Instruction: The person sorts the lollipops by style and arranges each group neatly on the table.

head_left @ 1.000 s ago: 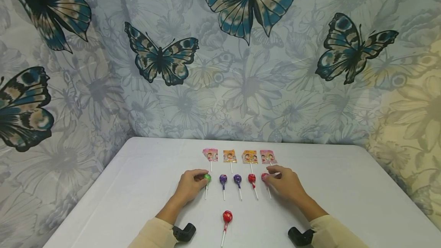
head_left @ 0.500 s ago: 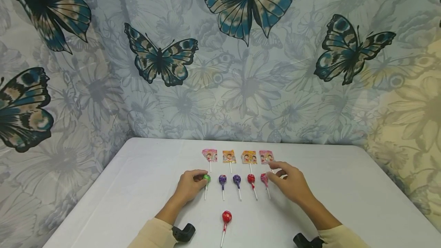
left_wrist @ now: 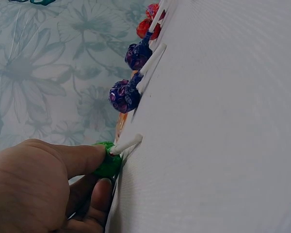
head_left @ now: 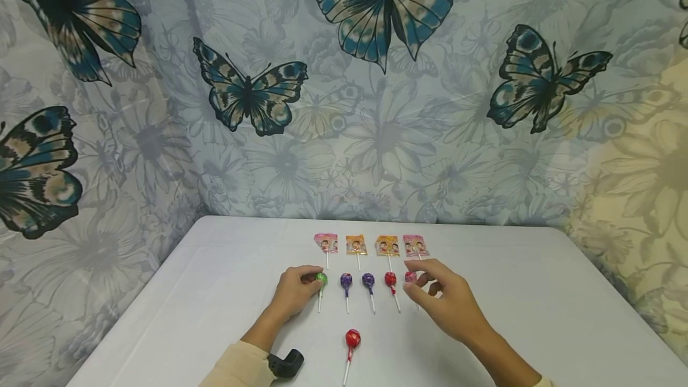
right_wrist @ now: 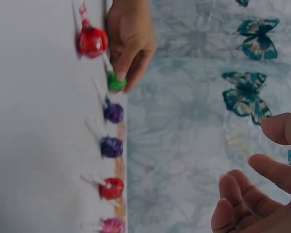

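My left hand (head_left: 294,291) pinches the head of a green lollipop (head_left: 322,278) at the left end of the middle row; the left wrist view shows thumb and fingers around the green wrapper (left_wrist: 108,167). Beside it lie two purple lollipops (head_left: 346,280), a red lollipop (head_left: 390,279) and a pink lollipop (head_left: 411,277), sticks toward me. In the head view my right hand (head_left: 448,300) partly overlaps the pink one. The right wrist view shows that hand's fingers (right_wrist: 266,170) apart and loosely bent, holding nothing, away from the pink lollipop (right_wrist: 112,225).
Behind the row lie several flat-wrapped lollipops, pink (head_left: 326,243) and orange (head_left: 356,245). A larger red lollipop (head_left: 352,338) lies in front, nearer me. All are on a white table (head_left: 242,249), with butterfly-patterned cloth (head_left: 344,154) behind it.
My right hand has left the pink lollipop, drawn right, then swung back left and nearer the camera. The pink lollipop stays in the row. My left hand keeps its grip on the green lollipop.
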A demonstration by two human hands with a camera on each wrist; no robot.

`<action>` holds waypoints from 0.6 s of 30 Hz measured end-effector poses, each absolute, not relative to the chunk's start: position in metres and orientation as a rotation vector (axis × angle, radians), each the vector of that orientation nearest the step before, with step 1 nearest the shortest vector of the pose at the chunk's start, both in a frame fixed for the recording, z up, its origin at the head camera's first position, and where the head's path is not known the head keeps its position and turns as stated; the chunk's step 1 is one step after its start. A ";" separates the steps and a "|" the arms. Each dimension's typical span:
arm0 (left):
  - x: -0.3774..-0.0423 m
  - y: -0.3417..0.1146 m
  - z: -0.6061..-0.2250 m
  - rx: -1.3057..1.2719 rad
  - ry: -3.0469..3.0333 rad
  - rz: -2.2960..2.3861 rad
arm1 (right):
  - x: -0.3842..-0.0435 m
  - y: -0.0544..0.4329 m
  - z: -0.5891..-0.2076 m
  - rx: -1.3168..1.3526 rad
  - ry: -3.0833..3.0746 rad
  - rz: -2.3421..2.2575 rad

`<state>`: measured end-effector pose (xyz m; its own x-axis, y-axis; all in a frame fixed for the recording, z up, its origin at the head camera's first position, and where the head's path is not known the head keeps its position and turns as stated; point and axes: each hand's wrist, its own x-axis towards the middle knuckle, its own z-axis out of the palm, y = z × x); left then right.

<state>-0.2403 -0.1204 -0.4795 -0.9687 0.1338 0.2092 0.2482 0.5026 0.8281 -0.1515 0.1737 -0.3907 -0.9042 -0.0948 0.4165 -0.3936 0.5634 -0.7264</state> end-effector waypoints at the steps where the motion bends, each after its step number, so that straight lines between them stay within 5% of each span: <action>1: -0.240 -0.120 -0.479 -0.335 -2.619 -1.474 | -0.149 0.172 -0.390 0.404 -2.468 1.280; 18: -0.240 -0.121 -0.479 -0.346 -2.616 -1.456 | -0.128 0.134 -0.403 0.582 -2.426 1.395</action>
<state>-0.2398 -0.1209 -0.4791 -0.9655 0.1372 0.2213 0.2604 0.5088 0.8206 -0.1281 0.1336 -0.4026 -0.8790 -0.2024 0.4318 -0.4750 0.4516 -0.7553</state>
